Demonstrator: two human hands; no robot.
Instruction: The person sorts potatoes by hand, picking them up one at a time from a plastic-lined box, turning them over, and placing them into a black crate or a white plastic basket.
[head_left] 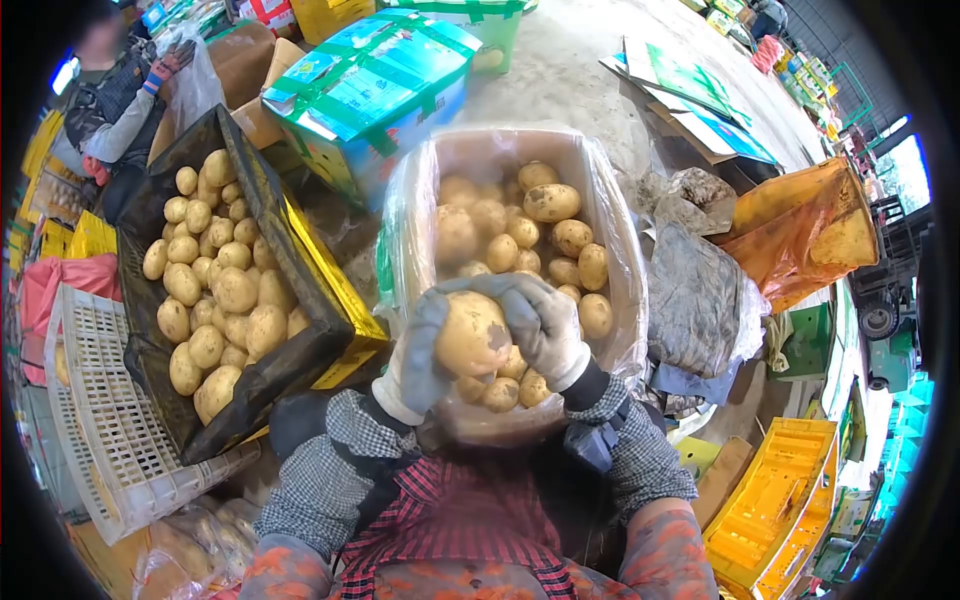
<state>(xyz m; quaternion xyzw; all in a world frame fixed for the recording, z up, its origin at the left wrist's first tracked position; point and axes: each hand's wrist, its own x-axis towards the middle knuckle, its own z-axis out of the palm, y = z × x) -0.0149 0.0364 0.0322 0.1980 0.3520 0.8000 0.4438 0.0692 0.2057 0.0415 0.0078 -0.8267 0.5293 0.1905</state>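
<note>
A large potato [473, 335] is held up in front of me, above the near end of a plastic-lined box [622, 290] of potatoes. My left hand [418, 350], in a grey and white work glove, is closed on the potato's left side. On its right side, the curled fingers of my gloved right hand [545, 325] grip it too. Loose potatoes [552, 203] lie in the box beyond and below my hands. To the left, a crate with a black liner [312, 310] holds a heap of potatoes [236, 290] and leans toward me.
A white plastic basket [120, 410] stands at the left, beside the lined crate. A taped blue carton [375, 75] is behind the box. Dark plastic sheeting [700, 300] and a yellow crate [770, 500] lie to the right. A person [120, 110] is at the upper left.
</note>
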